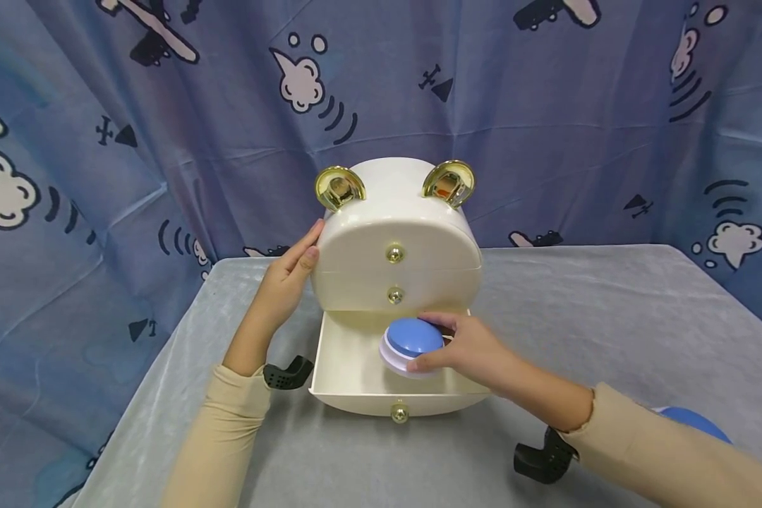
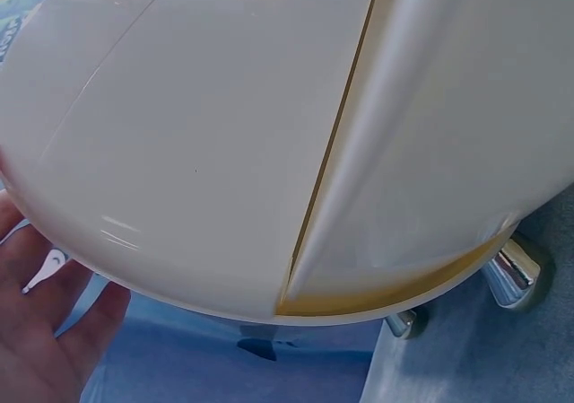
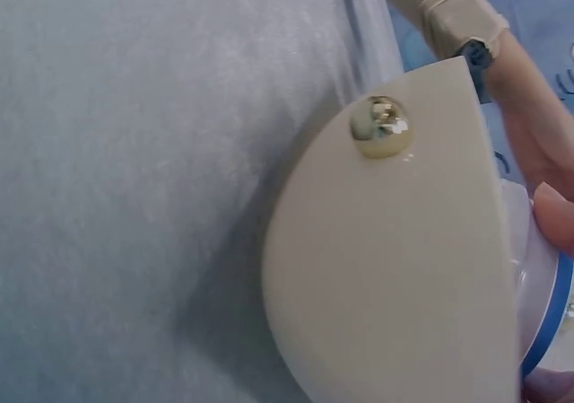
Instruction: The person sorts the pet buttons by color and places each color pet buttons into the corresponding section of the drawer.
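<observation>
A white rounded storage box (image 1: 362, 240) with two gold ears stands on the table, its bottom drawer (image 1: 349, 406) pulled out. My left hand (image 1: 286, 282) rests against the box's left side with its fingers extended; the left wrist view shows that hand (image 2: 54, 313) at the box's curved edge. With thumb and fingers, my right hand (image 1: 473, 353) grips a round blue-topped white object (image 1: 414, 337) over the drawer. Its white side (image 3: 534, 282) shows behind the drawer front (image 3: 395, 268) in the right wrist view. Whether it touches the drawer floor I cannot tell.
A second blue item (image 1: 698, 422) lies at the right, partly behind my right sleeve. Gold knobs (image 1: 395, 253) stick out from the box front. A grey cloth covers the table (image 1: 584, 303), and a blue patterned curtain (image 1: 533, 141) hangs behind it.
</observation>
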Demonstrator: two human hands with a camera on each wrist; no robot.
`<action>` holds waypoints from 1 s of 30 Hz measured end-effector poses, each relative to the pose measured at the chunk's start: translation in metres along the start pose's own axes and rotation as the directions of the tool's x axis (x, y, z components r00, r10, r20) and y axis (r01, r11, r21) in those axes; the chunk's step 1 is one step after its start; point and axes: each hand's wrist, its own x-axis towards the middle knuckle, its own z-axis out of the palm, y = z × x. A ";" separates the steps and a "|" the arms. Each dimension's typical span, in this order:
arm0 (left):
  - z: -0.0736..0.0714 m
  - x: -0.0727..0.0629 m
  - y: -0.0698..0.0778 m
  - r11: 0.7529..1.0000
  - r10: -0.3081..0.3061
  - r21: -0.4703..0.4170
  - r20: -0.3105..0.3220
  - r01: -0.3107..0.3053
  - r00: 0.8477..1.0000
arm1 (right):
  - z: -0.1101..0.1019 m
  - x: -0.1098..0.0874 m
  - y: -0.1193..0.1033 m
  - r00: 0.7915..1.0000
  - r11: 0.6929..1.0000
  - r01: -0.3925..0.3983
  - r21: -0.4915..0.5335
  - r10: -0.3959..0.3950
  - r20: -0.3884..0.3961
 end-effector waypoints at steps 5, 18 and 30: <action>0.000 -0.001 -0.002 1.000 0.003 0.014 -0.009 -0.003 1.000 | 0.011 0.010 0.003 0.999 0.999 -0.034 0.035 0.033 0.020; 0.001 0.000 -0.002 1.000 0.011 -0.005 -0.016 -0.011 1.000 | 0.031 0.028 0.010 0.992 0.989 -0.111 0.101 0.116 -0.044; 0.001 -0.001 0.000 1.000 0.010 -0.008 -0.022 -0.010 1.000 | 0.042 0.047 0.013 0.986 0.988 -0.109 0.112 0.121 -0.111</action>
